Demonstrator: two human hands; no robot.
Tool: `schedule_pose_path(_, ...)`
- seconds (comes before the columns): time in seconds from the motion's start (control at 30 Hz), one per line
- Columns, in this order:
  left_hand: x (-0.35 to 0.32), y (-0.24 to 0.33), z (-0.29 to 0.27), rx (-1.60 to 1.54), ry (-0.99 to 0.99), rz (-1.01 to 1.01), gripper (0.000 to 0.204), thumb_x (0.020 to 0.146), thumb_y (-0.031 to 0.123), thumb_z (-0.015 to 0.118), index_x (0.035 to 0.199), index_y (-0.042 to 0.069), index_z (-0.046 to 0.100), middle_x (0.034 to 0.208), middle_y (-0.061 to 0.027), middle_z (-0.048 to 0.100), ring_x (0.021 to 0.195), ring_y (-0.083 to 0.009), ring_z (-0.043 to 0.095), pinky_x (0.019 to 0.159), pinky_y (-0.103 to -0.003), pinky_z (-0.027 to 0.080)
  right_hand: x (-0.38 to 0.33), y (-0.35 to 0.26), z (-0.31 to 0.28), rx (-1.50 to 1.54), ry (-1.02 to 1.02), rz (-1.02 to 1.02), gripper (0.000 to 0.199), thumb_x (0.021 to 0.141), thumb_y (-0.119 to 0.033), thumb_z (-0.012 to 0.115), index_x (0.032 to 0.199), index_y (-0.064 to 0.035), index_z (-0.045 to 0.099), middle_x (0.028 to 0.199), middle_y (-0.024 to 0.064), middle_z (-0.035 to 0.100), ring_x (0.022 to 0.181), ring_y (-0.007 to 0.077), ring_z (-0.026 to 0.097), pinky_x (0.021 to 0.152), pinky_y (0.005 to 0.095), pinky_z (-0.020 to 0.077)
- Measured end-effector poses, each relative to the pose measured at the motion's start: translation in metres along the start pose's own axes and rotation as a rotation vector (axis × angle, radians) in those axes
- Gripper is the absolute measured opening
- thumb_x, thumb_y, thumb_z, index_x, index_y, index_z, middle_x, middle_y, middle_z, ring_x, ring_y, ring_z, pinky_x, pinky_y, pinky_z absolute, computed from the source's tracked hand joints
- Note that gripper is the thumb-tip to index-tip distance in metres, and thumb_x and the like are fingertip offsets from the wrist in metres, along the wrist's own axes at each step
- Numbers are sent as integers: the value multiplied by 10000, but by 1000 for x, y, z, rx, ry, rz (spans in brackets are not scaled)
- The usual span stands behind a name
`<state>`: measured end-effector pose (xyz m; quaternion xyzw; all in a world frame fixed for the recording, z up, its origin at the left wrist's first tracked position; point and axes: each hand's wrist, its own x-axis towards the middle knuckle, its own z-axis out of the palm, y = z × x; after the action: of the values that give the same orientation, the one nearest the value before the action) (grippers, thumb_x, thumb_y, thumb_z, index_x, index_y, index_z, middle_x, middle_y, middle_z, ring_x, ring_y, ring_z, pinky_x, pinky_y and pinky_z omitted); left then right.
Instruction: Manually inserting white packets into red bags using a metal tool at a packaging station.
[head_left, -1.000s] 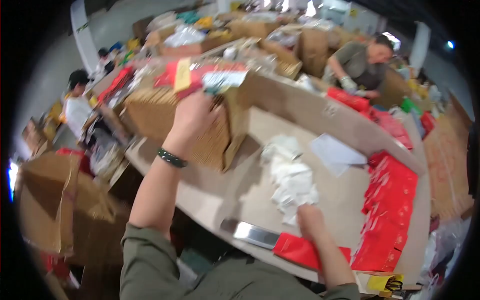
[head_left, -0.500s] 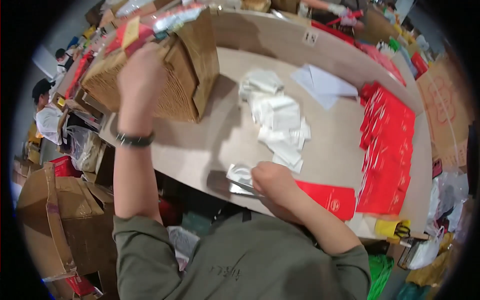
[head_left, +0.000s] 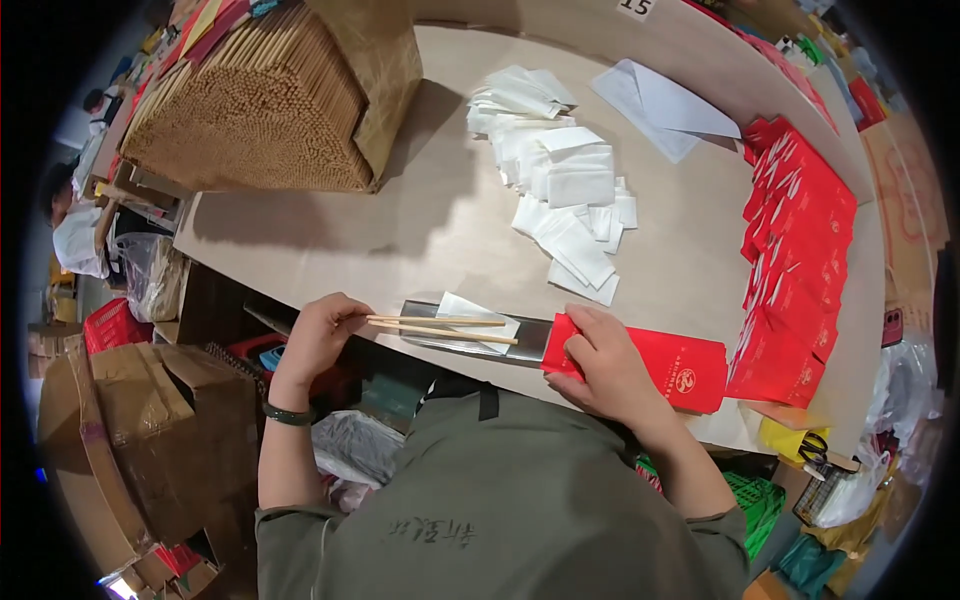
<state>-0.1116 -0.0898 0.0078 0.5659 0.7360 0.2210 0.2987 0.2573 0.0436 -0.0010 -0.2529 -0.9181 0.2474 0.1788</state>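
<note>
**Chopsticks over the metal tray, red sleeve at its end**

The left hand (head_left: 318,338) pinches the near ends of a pair of wooden chopsticks (head_left: 440,327) between thumb and fingertips, closed on them. The sticks run out from the fingers toward the person's right, lying almost flat over a shiny metal tray (head_left: 535,340) that sits at the near edge of the table (head_left: 440,230). Under the sticks, on the tray, lies a folded white napkin (head_left: 478,314); whether the sticks touch it cannot be told.

The right hand (head_left: 600,362) presses down on the left end of a red paper sleeve (head_left: 680,368), fingers curled over it and thumb on the side facing the tray. That end of the sleeve meets the right end of the tray, so the tips of the chopsticks point at it and stop just short of it. The sleeve lies flat on the table, its far end reaching toward the person's right.

Beyond the tray, a loose heap of white napkins (head_left: 565,190) spreads across the middle of the table. To the right, a stack of red sleeves (head_left: 795,260) runs in an overlapping row along the table edge. At the far left stands an open cardboard box of chopsticks (head_left: 260,110), packed tightly with their ends showing. A sheet of white paper (head_left: 665,105) lies at the far side.
</note>
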Motion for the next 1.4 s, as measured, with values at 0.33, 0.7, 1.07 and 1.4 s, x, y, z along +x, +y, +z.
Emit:
schedule_pose_path(0.33,28,88,89,-76,-18,236,157,850,7,683,1003,44,673,882,-125,625,828,-316,627,717,-387,506,13,2,13,15,-24,7,357,782,-235,800,968,-10,595,1328,220,543,1203,387,523,999,470,451)
schedule_pose_path(0.7,24,70,99,-237,-64,160,166,843,24,729,995,37,666,874,-69,591,796,-222,618,702,-326,503,19,2,15,133,-54,29,443,752,-233,820,1070,-20,596,1369,236,491,1255,422,480,1052,480,420)
schedule_pose_path(1.07,35,107,143,-442,81,-23,235,938,96,661,1135,-28,625,937,-138,709,836,-178,685,761,-318,556,-2,7,13,-51,-67,3,394,764,-219,803,1006,17,602,1355,250,515,1267,429,474,1056,495,419)
schedule_pose_path(1.4,36,91,85,363,115,588,834,673,422,863,1359,82,530,1121,-124,603,1080,-337,566,962,-446,432,6,0,-2,-78,33,-85,357,748,-125,756,1077,-65,631,1109,167,534,1044,371,535,919,463,450)
